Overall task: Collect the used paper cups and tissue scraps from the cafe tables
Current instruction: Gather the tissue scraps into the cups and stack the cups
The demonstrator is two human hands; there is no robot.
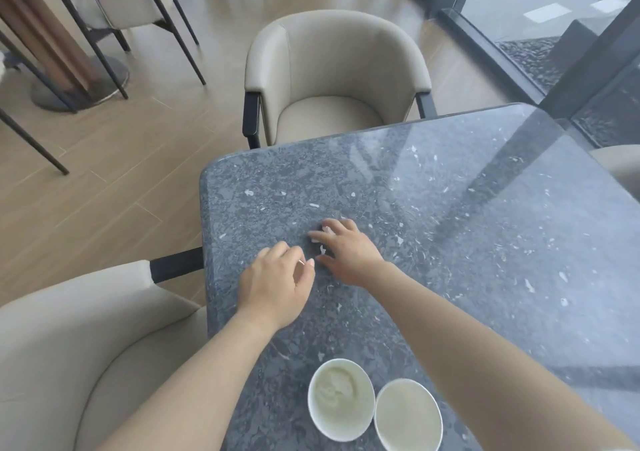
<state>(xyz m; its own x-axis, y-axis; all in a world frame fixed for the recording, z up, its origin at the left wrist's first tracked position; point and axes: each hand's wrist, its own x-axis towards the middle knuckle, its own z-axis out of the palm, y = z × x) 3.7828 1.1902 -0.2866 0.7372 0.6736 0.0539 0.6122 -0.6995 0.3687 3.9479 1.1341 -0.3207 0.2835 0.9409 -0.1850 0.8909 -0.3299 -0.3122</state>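
Two paper cups, left hand, right hand on tissue scraps

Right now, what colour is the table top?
The table top is dark grey, white-flecked; head view.

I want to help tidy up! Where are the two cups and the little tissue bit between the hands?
Left cup (341, 435): head view, on its white near rim.
Right cup (408, 416): head view, on its inside bottom.
Tissue bit (322, 249): head view, on the middle of the white scrap.
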